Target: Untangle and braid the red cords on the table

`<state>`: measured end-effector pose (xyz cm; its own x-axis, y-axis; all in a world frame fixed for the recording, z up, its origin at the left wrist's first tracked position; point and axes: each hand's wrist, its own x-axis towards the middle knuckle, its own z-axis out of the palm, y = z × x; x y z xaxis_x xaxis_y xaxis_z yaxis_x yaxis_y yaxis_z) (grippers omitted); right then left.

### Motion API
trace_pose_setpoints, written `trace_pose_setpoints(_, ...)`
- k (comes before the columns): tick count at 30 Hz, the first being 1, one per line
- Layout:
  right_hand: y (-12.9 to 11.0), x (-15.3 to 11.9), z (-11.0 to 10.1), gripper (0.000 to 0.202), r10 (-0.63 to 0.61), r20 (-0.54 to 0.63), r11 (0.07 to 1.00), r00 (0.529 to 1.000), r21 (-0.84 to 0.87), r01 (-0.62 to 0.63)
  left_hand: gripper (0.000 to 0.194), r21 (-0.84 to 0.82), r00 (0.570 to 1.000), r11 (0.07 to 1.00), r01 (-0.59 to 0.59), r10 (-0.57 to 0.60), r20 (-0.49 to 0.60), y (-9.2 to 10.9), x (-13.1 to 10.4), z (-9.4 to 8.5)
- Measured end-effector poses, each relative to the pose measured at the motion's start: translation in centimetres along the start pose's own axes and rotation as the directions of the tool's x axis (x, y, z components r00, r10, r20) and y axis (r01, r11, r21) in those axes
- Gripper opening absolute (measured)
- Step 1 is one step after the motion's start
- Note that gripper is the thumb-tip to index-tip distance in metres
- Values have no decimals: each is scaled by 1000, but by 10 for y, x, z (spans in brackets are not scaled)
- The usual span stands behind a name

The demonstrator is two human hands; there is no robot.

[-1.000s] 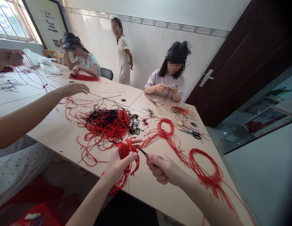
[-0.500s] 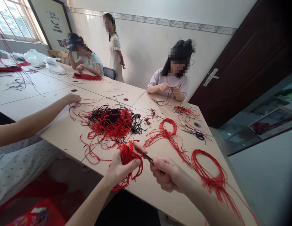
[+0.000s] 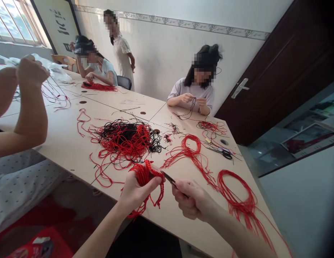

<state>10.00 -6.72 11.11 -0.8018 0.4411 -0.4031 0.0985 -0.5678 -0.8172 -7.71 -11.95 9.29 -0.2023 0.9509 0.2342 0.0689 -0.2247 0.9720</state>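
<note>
Near the table's front edge, my left hand (image 3: 138, 191) is closed around a bundle of red cords (image 3: 142, 175), with braided ends hanging below the fingers. Just right of it, my right hand (image 3: 192, 199) grips a dark, slim metal tool (image 3: 170, 180), whose tip reaches the cords by my left fingertips. Whether the tool is scissors or tweezers is too small to tell. Beyond my hands lies a tangled pile of red and black cords (image 3: 123, 139). Looped red cords (image 3: 192, 145) lie behind my right hand, and another red coil (image 3: 236, 190) is to its right.
Black-handled scissors (image 3: 224, 153) lie at the right of the table (image 3: 167, 211). A person's arms (image 3: 32, 104) reach over the left side. Two people sit across the table, one stands behind. A red bag (image 3: 45, 245) is at lower left.
The neighbour's arm at the left has lifted off the table and now holds cords up. The standing person has shifted left. My hands have barely moved; the red braid in my left hand has turned slightly.
</note>
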Motion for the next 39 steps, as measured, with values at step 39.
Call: trace_pose_setpoints(39, 4, -2, -2, 49, -91, -40, 979, 995, 179, 97, 14, -18, 997, 1000, 16, -15, 82, 2, 4, 4)
